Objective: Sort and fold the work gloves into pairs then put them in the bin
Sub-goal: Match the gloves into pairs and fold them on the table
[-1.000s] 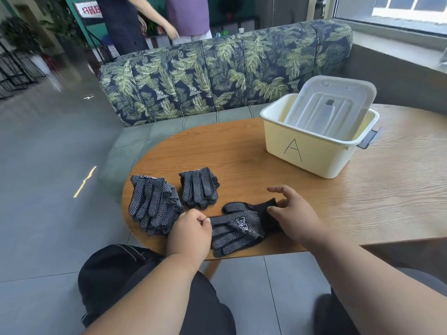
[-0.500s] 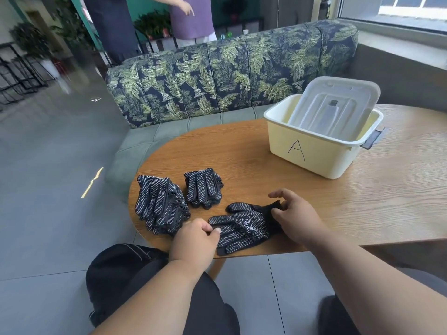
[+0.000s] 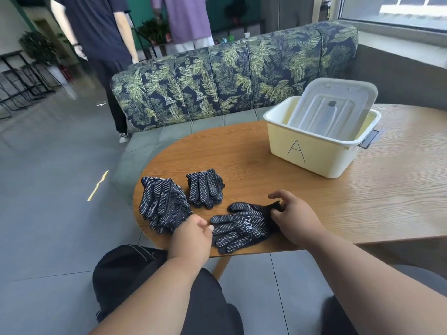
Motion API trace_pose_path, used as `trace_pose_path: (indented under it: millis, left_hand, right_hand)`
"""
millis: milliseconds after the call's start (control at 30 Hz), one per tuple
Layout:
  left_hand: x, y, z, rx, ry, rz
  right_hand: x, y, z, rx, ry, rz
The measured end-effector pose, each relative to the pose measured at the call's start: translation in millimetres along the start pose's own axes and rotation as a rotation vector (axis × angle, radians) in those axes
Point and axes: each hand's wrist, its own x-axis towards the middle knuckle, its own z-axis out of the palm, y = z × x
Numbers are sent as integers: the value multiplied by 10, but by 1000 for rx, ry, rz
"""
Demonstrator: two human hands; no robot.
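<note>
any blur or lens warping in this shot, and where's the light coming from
Head view: the standing people and plants at far left are smeared by blur; gloves and bin stay sharp. Wide-angle bending curves the sofa. Daylight enters from the window at upper right.

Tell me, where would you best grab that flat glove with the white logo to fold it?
Probably at both ends: the cuff, which the right hand already pinches from the right, and the fingertips by the left hand. The logo glove lies flat and lengthwise across the table, leaving both ends open.

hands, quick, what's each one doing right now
left hand: pinching the fingertips of the black dotted fabric glove
right hand: pinching that glove's cuff
</note>
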Motion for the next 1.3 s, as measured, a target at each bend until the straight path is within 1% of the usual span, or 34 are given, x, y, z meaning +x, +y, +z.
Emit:
trace_pose_path:
  millis: [133, 267, 433, 667, 833, 967, 1033, 1100, 1133, 1200, 1233, 1300]
  left_hand:
    - [-97, 7, -57, 49, 14, 55]
    - [-190, -26, -27, 48, -66, 94]
    - [-162, -63, -30, 21, -101, 95]
    - [-195, -49, 30, 22, -76, 150]
    - [-126, -83, -29, 36, -92, 94]
    - [-148, -75, -81, -32, -97, 53]
    - [-183, -22, -93, -41, -30, 94]
    - [-213, 47, -81, -20, 48, 214]
    - [-232, 76, -58, 1, 48, 291]
    - [-292, 123, 8, 59, -38, 398]
    - [-316, 140, 40, 91, -79, 414]
    - [-321, 144, 70, 114, -110, 394]
  right_hand:
    - [3, 12, 2, -3, -2, -5]
    - [8, 9, 1, -4, -5, -6]
    - [-1, 7, -7, -9, -6, -4]
    - [7, 26, -10, -11, -6, -9]
    - [14, 40, 4, -15, -3, -14]
    - [10, 46, 0, -22, -7, -15]
    - [9, 35, 3, -24, -4, -8]
    - [7, 22, 6, -26, -3, -4]
    - [4, 18, 8, -29, -3, -5]
    - [-2, 6, 7, -34, -4, -6]
    - [-4, 2, 7, -37, -5, -5]
    - [-12, 3, -1, -42, -8, -6]
